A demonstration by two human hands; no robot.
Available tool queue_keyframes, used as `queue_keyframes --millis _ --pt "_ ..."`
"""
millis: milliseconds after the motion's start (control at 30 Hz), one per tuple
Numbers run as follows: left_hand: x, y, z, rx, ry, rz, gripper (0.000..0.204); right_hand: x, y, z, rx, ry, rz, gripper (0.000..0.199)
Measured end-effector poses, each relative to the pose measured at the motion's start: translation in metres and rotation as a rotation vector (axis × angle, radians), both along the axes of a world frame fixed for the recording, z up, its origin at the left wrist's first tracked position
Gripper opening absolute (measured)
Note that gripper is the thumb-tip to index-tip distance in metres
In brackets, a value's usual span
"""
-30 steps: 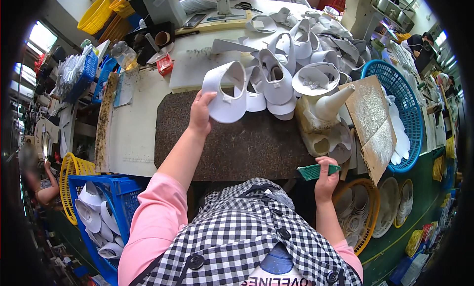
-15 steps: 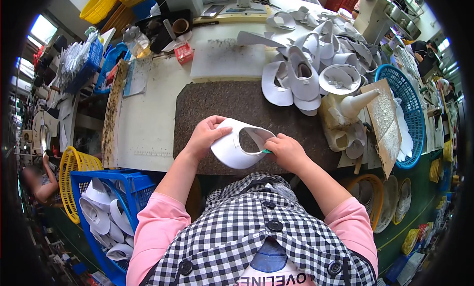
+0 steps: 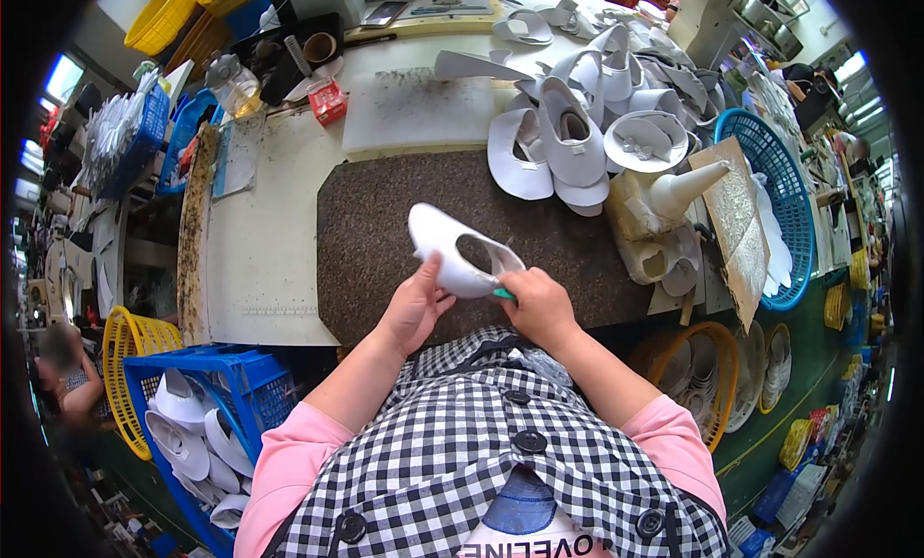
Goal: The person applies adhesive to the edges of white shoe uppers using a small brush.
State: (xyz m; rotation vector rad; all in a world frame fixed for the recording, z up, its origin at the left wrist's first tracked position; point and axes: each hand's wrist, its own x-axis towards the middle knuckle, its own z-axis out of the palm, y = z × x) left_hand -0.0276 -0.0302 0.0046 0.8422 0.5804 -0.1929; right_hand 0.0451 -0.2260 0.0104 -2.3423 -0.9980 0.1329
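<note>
A white shoe upper (image 3: 445, 252) is held tilted over the dark speckled mat (image 3: 371, 240), its toe end pointing up and left. My right hand (image 3: 537, 306) is closed on the heel end of the upper. A small green piece (image 3: 503, 293) sticks out from these fingers, too little of it visible to name. At the near-left edge of the upper is my left hand (image 3: 418, 306), thumb against its side and fingers curled underneath, partly hidden. Several more white uppers (image 3: 570, 134) lie heaped at the mat's far right corner.
Right of the mat stand a stained glue-type container with a white cone (image 3: 688, 192), a cardboard piece (image 3: 729, 231) and a blue round basket (image 3: 784, 269). A blue crate (image 3: 173, 361) with white uppers stands at lower left. A small red box (image 3: 327, 101) sits behind the mat.
My left hand has shifted from the toe end down to the near side of the upper. The upper has turned so its toe points farther away. My right hand keeps its hold.
</note>
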Motion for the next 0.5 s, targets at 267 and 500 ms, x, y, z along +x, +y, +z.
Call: queue_keyframes --millis 267,500 --pt "0.053 -0.019 0.021 0.760 -0.154 -0.339 0.028 0.009 -0.034 -0.013 0.235 0.289 -0.081 0.038" --pt "0.061 -0.005 -0.026 0.644 -0.016 -0.423 0.029 0.035 -0.005 -0.037 -0.047 0.281 -0.304 0.026"
